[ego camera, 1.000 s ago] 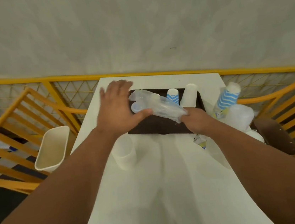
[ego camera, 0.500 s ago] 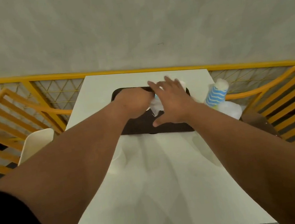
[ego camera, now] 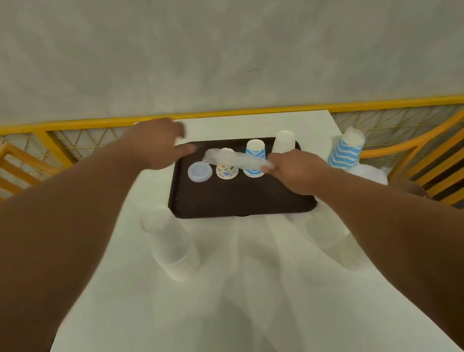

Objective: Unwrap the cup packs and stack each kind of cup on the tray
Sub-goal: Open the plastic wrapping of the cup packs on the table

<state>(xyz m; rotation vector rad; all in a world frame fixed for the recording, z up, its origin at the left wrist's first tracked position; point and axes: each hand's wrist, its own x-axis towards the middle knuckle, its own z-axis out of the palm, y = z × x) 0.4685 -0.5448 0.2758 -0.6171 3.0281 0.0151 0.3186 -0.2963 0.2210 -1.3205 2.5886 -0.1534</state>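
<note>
Wrapper [ego camera: 234, 158] above tray [ego camera: 228, 202], long axis left-right, right end slightly lower.
Right hand [ego camera: 294, 171] pinches its right end; left hand [ego camera: 156, 144] fingers blurred, cannot tell.

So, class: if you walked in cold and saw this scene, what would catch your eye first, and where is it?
Probably the dark tray at the far middle of the white table, with a row of cups along its back. Above them the right hand pinches a clear plastic wrapper, while the left hand hovers over the tray's far left corner. A blue-striped cup stack stands just right of the tray.
</note>
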